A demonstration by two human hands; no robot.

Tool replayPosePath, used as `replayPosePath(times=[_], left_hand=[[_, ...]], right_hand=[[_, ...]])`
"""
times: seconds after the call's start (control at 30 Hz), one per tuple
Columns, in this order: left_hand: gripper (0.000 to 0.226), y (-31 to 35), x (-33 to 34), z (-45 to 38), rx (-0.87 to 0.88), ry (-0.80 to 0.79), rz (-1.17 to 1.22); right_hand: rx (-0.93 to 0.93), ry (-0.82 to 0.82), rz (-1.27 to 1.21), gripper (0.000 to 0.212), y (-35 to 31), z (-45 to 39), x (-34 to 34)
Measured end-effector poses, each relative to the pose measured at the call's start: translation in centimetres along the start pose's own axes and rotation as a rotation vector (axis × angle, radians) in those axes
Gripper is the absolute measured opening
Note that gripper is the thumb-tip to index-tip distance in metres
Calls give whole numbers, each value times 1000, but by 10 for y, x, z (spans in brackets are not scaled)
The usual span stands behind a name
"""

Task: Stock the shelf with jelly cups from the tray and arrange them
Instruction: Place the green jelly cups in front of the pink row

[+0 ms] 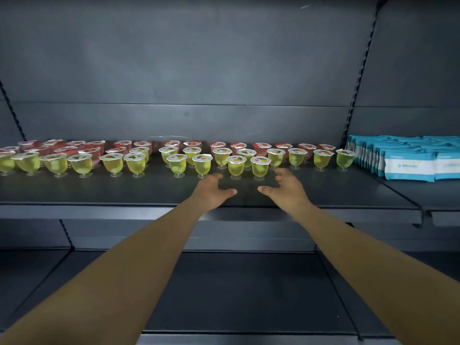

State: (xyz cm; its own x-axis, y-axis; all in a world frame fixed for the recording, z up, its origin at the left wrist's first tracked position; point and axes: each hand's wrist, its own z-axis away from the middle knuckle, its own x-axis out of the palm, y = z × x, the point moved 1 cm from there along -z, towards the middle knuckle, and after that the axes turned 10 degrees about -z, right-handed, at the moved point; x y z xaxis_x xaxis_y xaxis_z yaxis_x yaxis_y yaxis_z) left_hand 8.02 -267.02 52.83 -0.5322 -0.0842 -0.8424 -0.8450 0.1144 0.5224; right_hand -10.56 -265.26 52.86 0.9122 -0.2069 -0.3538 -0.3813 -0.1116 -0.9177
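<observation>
Both bare arms reach over the dark grey metal shelf. The left hand and right hand hover just above its surface, fingers spread and loosely bent, thumbs pointing at each other, holding nothing. Just beyond the fingertips stand two clear footed cups of yellow-green jelly, foil-lidded, side by side between the hands. More of them run off to either side, with a row of red jelly cups behind. Well to the right of the right hand lie blue-and-white flat packets.
</observation>
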Motion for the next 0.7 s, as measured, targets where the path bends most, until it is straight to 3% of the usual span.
replayPosePath(times=[0.27, 0.5, 0.7], left_hand=[[64, -53, -58, 129, 325, -78, -426], [68, -141, -57, 243, 302, -240, -522], [65, -228, -15, 310, 208, -421, -474]], right_hand=[[-189, -152, 588, 80, -41, 140, 27], [-48, -253, 680, 80, -30, 264, 95], [80, -383, 707, 78, 26, 324, 154]])
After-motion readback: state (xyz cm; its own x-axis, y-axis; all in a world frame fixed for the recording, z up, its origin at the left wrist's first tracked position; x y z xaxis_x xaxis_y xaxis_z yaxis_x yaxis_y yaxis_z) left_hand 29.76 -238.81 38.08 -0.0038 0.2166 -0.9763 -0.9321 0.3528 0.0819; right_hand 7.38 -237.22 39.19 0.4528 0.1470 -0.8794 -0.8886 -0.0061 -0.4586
